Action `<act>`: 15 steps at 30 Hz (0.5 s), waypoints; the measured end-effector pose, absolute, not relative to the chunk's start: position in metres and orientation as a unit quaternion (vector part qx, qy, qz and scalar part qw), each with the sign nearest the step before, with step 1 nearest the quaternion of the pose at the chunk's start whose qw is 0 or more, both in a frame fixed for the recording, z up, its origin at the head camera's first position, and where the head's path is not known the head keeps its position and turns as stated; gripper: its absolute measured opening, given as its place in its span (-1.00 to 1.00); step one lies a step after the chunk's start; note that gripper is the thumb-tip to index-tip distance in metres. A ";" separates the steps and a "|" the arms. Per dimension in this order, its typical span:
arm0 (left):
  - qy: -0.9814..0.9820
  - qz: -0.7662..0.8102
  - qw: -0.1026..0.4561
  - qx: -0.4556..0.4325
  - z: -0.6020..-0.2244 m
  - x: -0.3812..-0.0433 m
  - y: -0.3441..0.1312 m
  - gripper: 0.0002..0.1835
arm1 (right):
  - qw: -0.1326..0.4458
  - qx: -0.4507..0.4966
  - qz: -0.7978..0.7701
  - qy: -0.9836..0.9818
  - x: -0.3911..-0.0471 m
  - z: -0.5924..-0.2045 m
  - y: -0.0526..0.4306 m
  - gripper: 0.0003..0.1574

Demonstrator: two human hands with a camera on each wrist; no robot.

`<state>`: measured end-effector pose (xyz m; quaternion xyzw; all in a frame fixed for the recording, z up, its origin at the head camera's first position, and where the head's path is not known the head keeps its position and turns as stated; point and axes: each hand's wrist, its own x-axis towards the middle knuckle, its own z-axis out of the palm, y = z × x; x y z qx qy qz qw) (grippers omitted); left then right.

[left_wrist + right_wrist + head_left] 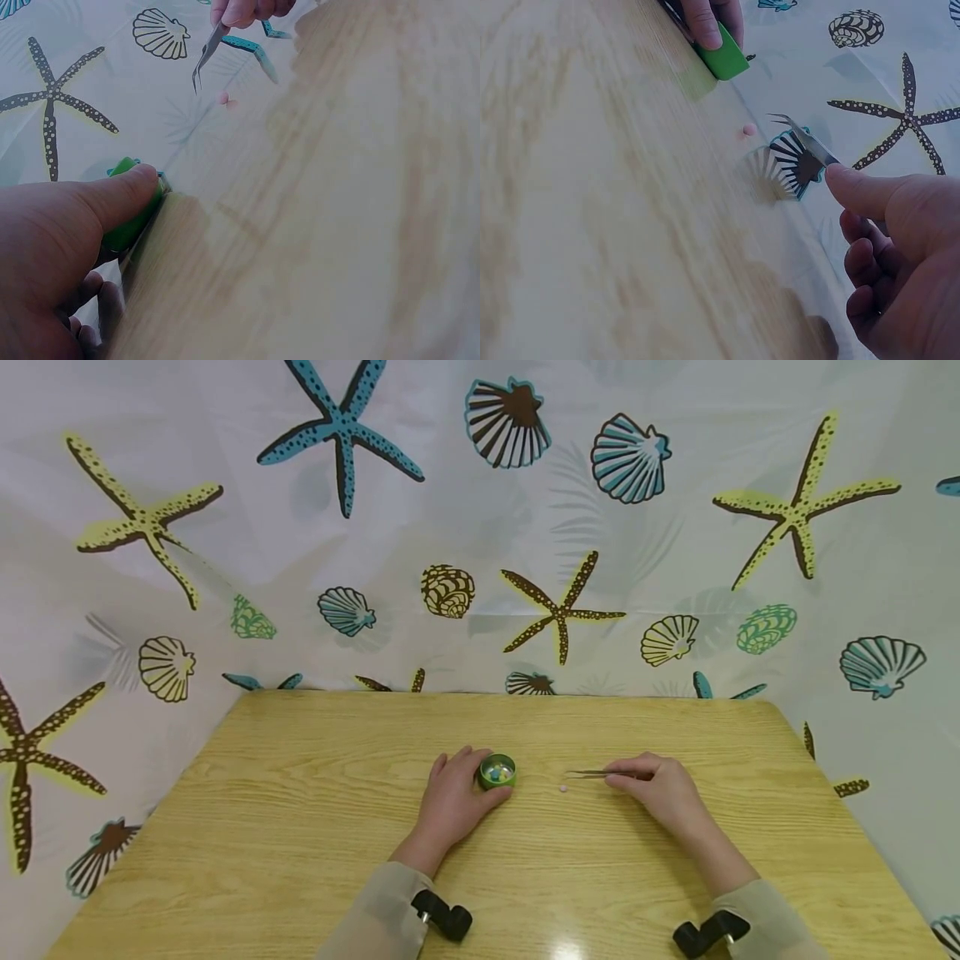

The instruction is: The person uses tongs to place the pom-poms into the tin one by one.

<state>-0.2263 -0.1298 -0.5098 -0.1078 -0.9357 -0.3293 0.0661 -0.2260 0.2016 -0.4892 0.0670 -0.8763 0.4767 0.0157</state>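
A small round green container [497, 772] stands on the table with several small coloured bits inside. My left hand [455, 793] grips its side, thumb at the front and fingers behind. The left wrist view shows the thumb pressed along the green wall [135, 225]. To the right, my right hand [663, 791] pinches metal tweezers [600, 773] with fine bent tips pointing left. The tips stand slightly apart with nothing between them. Just below the tips lies a small pale pink bead [563, 788], which also shows as a pink ball [749, 130] in the right wrist view.
The wooden table [300, 860] reaches back to a white cloth [450, 527] printed with starfish and shells, which also hangs at both sides. Black wrist mounts [442, 917] sit on both sleeves near the table's front.
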 end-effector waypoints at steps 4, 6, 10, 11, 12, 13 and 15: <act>-0.936 -0.328 0.067 -0.107 -0.510 -0.226 -0.130 -0.27 | 0.007 0.067 0.481 -0.874 -0.226 -0.491 0.204 -0.81; -0.936 -0.329 0.067 -0.107 -0.510 -0.226 -0.130 -0.27 | 0.002 0.066 0.484 -0.873 -0.226 -0.492 0.205 -0.81; -0.936 -0.329 0.067 -0.107 -0.510 -0.226 -0.130 -0.27 | -0.008 0.067 0.486 -0.871 -0.226 -0.493 0.206 -0.80; -0.936 -0.329 0.067 -0.107 -0.510 -0.226 -0.130 -0.27 | -0.009 0.067 0.486 -0.872 -0.226 -0.493 0.206 -0.80; -0.936 -0.330 0.066 -0.107 -0.510 -0.226 -0.130 -0.27 | -0.011 0.067 0.486 -0.871 -0.226 -0.493 0.206 -0.79; -0.936 -0.329 0.066 -0.107 -0.510 -0.226 -0.130 -0.26 | -0.013 0.067 0.486 -0.872 -0.226 -0.493 0.206 -0.79; -0.936 -0.329 0.066 -0.108 -0.510 -0.227 -0.130 -0.26 | -0.015 0.066 0.486 -0.871 -0.226 -0.493 0.206 -0.78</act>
